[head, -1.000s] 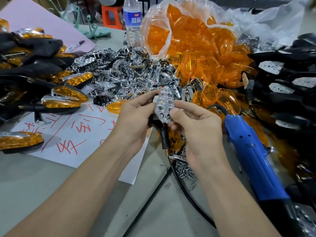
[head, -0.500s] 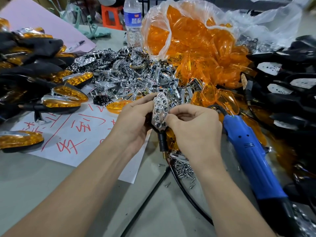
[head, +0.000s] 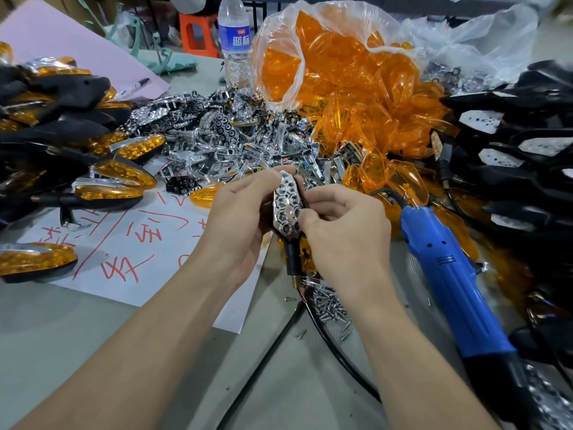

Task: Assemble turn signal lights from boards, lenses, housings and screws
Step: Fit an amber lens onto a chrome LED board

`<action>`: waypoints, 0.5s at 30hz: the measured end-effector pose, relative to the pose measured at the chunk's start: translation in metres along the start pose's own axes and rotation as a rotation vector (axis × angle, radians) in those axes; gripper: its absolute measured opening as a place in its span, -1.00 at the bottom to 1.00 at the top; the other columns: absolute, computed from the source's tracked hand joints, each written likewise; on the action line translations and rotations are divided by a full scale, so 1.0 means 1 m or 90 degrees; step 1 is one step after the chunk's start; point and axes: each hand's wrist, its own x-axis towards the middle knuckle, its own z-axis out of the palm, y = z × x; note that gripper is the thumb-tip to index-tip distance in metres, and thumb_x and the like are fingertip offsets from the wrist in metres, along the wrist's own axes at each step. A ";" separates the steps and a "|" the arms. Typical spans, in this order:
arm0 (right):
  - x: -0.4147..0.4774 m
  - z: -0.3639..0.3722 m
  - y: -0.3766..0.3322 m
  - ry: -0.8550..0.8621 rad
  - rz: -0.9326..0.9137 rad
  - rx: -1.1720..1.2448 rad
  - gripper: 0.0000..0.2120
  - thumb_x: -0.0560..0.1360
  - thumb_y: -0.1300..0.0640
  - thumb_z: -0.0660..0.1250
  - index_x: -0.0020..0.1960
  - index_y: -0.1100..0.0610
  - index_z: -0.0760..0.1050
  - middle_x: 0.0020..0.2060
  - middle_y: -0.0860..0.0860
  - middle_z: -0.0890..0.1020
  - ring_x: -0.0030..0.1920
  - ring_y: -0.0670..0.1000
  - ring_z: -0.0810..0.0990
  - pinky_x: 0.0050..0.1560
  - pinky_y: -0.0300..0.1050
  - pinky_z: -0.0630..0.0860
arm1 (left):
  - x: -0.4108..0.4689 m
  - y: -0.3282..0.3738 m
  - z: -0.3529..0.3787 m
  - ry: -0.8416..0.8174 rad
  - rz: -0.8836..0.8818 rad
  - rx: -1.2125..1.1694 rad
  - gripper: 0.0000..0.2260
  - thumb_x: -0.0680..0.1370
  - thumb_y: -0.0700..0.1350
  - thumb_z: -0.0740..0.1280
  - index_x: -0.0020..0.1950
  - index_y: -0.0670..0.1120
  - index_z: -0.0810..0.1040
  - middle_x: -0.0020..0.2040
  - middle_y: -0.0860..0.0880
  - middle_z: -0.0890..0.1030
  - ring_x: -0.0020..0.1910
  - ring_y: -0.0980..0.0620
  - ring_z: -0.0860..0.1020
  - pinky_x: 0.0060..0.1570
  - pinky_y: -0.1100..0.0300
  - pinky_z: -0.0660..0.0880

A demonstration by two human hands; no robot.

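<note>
At centre frame, your left hand (head: 240, 218) and right hand (head: 344, 237) both pinch the chrome reflector board (head: 286, 203); turned since a second ago, it now sits in its black housing (head: 291, 257); probably ready for a lens.

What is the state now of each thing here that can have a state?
Left hand: grips the half-built light.
Right hand: pinches the same light's edge.
Half-built light: held upright, reflector fitted, no lens on yet.
Lens bag: open, orange lenses spilling out.
Blue screwdriver: lying flat, unheld.
Water bottle: upright.
Finished lights: lenses on, lying at left.
Screws: loose heap.
</note>
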 end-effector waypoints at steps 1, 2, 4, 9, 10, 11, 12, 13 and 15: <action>0.000 0.000 0.000 0.000 -0.003 0.007 -0.82 0.43 0.21 0.50 -0.04 -0.05 0.72 -0.26 -0.20 0.72 -0.16 -0.21 0.70 -0.01 -0.12 0.69 | 0.000 0.000 0.001 0.007 0.020 0.007 -0.73 0.65 -0.23 0.26 -0.04 -0.09 0.76 -0.01 -0.15 0.74 -0.10 -0.04 0.68 -0.17 0.10 0.62; 0.000 0.000 0.000 -0.002 -0.006 0.016 -0.82 0.43 0.20 0.50 -0.05 -0.07 0.72 -0.25 -0.20 0.72 -0.16 -0.21 0.70 -0.01 -0.11 0.69 | 0.000 0.001 0.001 0.012 0.038 0.010 -0.73 0.65 -0.24 0.27 -0.04 -0.09 0.77 -0.02 -0.16 0.74 -0.10 -0.05 0.68 -0.17 0.10 0.64; 0.001 0.000 0.000 -0.016 -0.011 0.039 -0.81 0.43 0.18 0.51 -0.09 -0.12 0.70 -0.25 -0.22 0.72 -0.17 -0.20 0.71 -0.03 -0.09 0.70 | 0.001 0.000 0.000 0.021 0.073 0.028 -0.74 0.65 -0.25 0.28 -0.03 -0.08 0.77 -0.02 -0.18 0.74 -0.09 -0.08 0.67 -0.15 0.08 0.65; 0.001 0.003 0.004 -0.025 -0.012 0.100 -0.70 0.39 0.17 0.60 -0.26 -0.21 0.61 -0.27 -0.25 0.71 -0.24 -0.15 0.71 -0.16 -0.13 0.68 | 0.002 -0.005 -0.002 0.031 0.134 0.111 -0.72 0.68 -0.23 0.31 -0.03 0.02 0.79 -0.05 -0.25 0.62 -0.09 -0.15 0.51 -0.01 -0.12 0.51; 0.001 0.003 0.004 -0.023 -0.011 0.112 -0.70 0.38 0.19 0.61 -0.26 -0.20 0.62 -0.28 -0.23 0.71 -0.25 -0.14 0.71 -0.20 -0.16 0.66 | 0.001 -0.005 -0.002 0.023 0.134 0.109 -0.73 0.67 -0.22 0.31 -0.03 0.02 0.79 -0.07 -0.22 0.64 -0.12 -0.13 0.52 -0.06 -0.03 0.51; 0.002 0.002 0.005 -0.023 -0.011 0.125 -0.68 0.37 0.22 0.60 -0.28 -0.20 0.64 -0.30 -0.22 0.72 -0.27 -0.14 0.71 -0.24 -0.20 0.64 | 0.000 -0.003 -0.001 0.011 0.126 0.099 -0.73 0.67 -0.22 0.31 -0.03 0.00 0.79 -0.07 -0.18 0.69 -0.14 -0.10 0.57 -0.12 0.04 0.55; 0.002 0.002 0.004 -0.022 -0.012 0.132 -0.66 0.37 0.24 0.59 -0.30 -0.21 0.65 -0.31 -0.21 0.72 -0.28 -0.14 0.72 -0.26 -0.24 0.63 | 0.000 -0.001 -0.001 -0.007 0.109 0.081 -0.73 0.67 -0.23 0.30 -0.03 -0.02 0.78 -0.07 -0.14 0.72 -0.15 -0.05 0.62 -0.18 0.11 0.58; 0.002 0.002 0.004 -0.018 -0.017 0.132 -0.63 0.37 0.25 0.58 -0.32 -0.23 0.64 -0.32 -0.22 0.72 -0.28 -0.15 0.72 -0.28 -0.27 0.62 | 0.000 0.001 -0.001 -0.028 0.085 0.062 -0.73 0.67 -0.23 0.28 -0.01 -0.04 0.77 -0.04 -0.13 0.74 -0.15 -0.02 0.65 -0.21 0.16 0.60; 0.001 0.002 0.004 -0.004 -0.033 0.117 -0.60 0.40 0.26 0.56 -0.34 -0.25 0.62 -0.33 -0.27 0.71 -0.27 -0.20 0.71 -0.27 -0.33 0.61 | 0.000 0.005 -0.004 -0.079 0.032 0.045 -0.73 0.68 -0.23 0.24 0.06 -0.07 0.75 0.05 -0.17 0.74 -0.11 -0.01 0.66 -0.20 0.17 0.60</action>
